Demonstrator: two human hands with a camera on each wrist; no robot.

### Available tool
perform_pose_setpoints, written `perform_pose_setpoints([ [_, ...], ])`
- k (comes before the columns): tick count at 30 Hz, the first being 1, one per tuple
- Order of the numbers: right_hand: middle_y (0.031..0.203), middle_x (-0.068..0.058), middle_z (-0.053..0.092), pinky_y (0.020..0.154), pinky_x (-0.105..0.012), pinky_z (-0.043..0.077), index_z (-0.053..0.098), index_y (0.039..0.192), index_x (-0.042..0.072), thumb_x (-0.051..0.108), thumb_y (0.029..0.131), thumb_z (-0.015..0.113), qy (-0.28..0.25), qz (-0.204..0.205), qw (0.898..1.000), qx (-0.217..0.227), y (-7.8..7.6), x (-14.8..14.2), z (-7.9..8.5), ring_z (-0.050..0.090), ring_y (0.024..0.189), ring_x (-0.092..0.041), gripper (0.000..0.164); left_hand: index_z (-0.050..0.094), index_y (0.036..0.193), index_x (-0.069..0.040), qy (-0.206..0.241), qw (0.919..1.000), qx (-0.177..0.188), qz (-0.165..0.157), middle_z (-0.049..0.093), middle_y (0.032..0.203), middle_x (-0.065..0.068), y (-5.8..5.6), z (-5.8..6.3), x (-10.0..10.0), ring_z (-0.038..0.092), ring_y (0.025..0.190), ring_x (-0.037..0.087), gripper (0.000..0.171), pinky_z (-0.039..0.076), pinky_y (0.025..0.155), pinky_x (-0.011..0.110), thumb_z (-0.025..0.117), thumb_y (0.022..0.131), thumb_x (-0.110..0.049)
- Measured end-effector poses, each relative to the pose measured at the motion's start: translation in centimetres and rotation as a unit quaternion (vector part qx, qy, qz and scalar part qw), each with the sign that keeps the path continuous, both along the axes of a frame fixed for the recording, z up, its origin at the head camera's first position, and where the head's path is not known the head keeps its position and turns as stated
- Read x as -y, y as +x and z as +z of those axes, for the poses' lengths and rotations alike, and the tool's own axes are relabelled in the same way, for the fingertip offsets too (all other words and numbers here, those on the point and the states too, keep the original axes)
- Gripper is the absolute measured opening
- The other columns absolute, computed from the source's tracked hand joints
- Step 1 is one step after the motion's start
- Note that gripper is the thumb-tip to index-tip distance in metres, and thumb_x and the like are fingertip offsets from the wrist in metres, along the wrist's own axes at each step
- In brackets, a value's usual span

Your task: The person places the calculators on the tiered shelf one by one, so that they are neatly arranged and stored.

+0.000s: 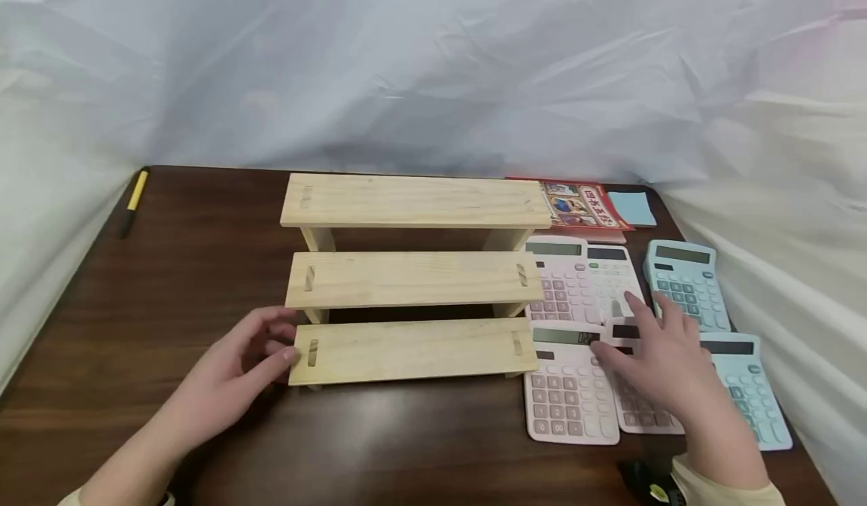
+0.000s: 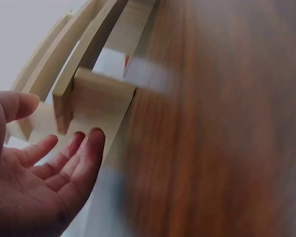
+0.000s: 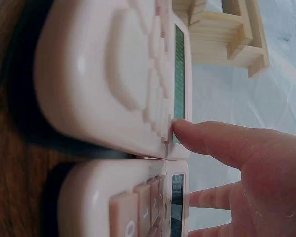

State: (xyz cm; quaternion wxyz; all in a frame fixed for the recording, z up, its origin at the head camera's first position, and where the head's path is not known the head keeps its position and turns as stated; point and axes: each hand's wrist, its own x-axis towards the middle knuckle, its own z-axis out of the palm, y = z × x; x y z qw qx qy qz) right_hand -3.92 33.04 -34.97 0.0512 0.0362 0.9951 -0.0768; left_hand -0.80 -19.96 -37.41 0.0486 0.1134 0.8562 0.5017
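A three-tier wooden shelf stands in the middle of the table. My left hand is at the left end of its lowest board, thumb near the board's edge; the left wrist view shows the fingers spread and loosely bent beside the shelf's side leg. My right hand reaches over pink calculators, fingers extended. Its thumb touches the upper right of the front pink calculator, by the screen. Another pink calculator lies partly hidden under this hand.
Behind are a pink calculator and a white one. Blue calculators lie at the right. A red booklet and blue paper sit at the back. A yellow-black marker lies far left, near white sheeting.
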Motion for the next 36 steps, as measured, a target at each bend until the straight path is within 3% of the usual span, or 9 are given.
perform_pose_setpoints([
  [3, 0.147, -0.039, 0.009, 0.084, -0.081, 0.021, 0.024, 0.151, 0.002, 0.078, 0.079, 0.052, -0.004, -0.022, 1.0, 0.013, 0.2, -0.5, 0.0, 0.012, 0.126, -0.064, 0.108, 0.047, 0.132, -0.013, 0.06, 0.9969, 0.036, -0.036, 0.06, 0.112, 0.007, -0.3, -0.3, -0.4, 0.063, 0.087, 0.019, 0.037, 0.054, 0.063, 0.032, 0.06, 0.098, -0.018],
  [7, 0.144, -0.041, 0.013, 0.083, -0.08, 0.023, 0.028, 0.149, 0.0, 0.075, 0.082, 0.051, -0.016, -0.044, 0.999, 0.009, 0.2, -0.9, 0.0, 0.012, 0.125, -0.064, 0.103, 0.047, 0.13, -0.011, 0.091, 0.9927, 0.05, -0.06, 0.06, 0.109, 0.011, -0.7, -0.7, -0.7, 0.062, 0.085, 0.021, 0.034, 0.053, 0.065, 0.031, 0.06, 0.098, -0.015],
  [18, 0.134, -0.038, 0.03, 0.082, -0.077, 0.027, 0.056, 0.125, 0.0, 0.069, 0.085, 0.055, -0.026, -0.019, 0.999, -0.013, 0.0, -0.7, -0.4, 0.019, 0.121, -0.062, 0.08, 0.048, 0.127, -0.007, 0.085, 0.9934, 0.064, -0.042, 0.06, 0.104, 0.011, -0.7, -1.3, -0.6, 0.061, 0.086, 0.02, 0.032, 0.052, 0.069, 0.027, 0.059, 0.098, -0.016],
  [28, 0.124, -0.034, 0.037, 0.082, -0.07, 0.032, 0.058, 0.104, -0.002, 0.071, 0.082, 0.058, -0.037, -0.014, 0.999, -0.014, -0.2, -0.8, -0.3, 0.028, 0.114, -0.056, 0.076, 0.049, 0.126, -0.008, 0.076, 0.994, 0.072, -0.031, 0.06, 0.105, 0.011, -0.7, -1.1, -0.3, 0.06, 0.089, 0.02, 0.031, 0.051, 0.072, 0.027, 0.058, 0.099, -0.02],
  [36, 0.114, -0.029, 0.046, 0.079, -0.062, 0.034, 0.057, 0.1, -0.002, 0.056, 0.086, 0.065, -0.031, -0.019, 0.997, -0.072, 0.2, -0.8, 0.7, 0.036, 0.106, -0.052, 0.06, 0.049, 0.126, -0.007, 0.08, 0.993, 0.078, -0.038, 0.062, 0.1, 0.009, -0.9, -1.1, -0.2, 0.06, 0.088, 0.019, 0.031, 0.051, 0.072, 0.027, 0.058, 0.099, -0.02],
])
